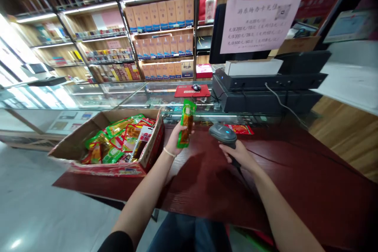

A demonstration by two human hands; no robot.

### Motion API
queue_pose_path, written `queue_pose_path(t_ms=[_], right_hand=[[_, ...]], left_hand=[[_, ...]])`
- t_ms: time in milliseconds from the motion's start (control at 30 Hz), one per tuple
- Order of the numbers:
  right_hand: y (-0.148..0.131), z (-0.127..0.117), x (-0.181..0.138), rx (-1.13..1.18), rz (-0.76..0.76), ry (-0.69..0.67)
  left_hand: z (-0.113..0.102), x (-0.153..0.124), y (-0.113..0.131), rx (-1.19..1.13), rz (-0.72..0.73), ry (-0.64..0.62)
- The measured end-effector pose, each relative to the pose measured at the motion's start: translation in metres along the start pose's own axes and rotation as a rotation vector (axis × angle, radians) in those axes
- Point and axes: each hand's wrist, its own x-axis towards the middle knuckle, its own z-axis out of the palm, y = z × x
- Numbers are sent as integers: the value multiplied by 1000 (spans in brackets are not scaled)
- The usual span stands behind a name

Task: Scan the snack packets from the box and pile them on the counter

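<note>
My left hand [176, 138] is closed around a green snack packet [186, 124] with a clear part showing brown food, held upright above the dark red table [206, 193]. In my right hand [238, 153] is a dark barcode scanner [223, 133] with a small blue light on top. Its head points left, toward the packet, with a gap between them; a cable hangs from its handle. Left of my left hand stands an open cardboard box [153, 141] filled with several green and red snack packets [122, 136]. A red packet [239, 129] lies flat behind the scanner.
Behind the table runs a glass display counter [136, 96] with a mouse [196, 87] on a red mat [183, 91]. A monitor with a pink paper sign [256, 21] and black cash-register equipment [254, 96] stand at the back right. Stocked shelves [162, 31] line the wall.
</note>
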Motion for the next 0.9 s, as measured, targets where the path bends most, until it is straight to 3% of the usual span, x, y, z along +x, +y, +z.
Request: queue_pose_path(t_ms=[133,200,267,367,467,567,700,800,900], right_hand=[[3,5,1,42,17,3],[4,7,2,48,21,15],[4,8,3,69,24,39],[5,9,4,78,36,70],[5,10,6,101,37,98],[3,10,6,109,21,116],[-2,5,6,110,9,174],[-6,-7,6,103,-23,242],[-9,-26,5,70,-62,337]], left_hand=[[-2,-27,77,677,345,25],[-20,-41,107,1085,480,136],[-46,-51,125,1438,532,329],[-90,-56,131,1786,408,542],[-124,-53,124,1947,208,448],[-136,-48,116,1991,202,344],[-115,-43,114,1968,405,281],[-75,-34,106,1887,590,174],[-26,-19,81,1785,698,68]])
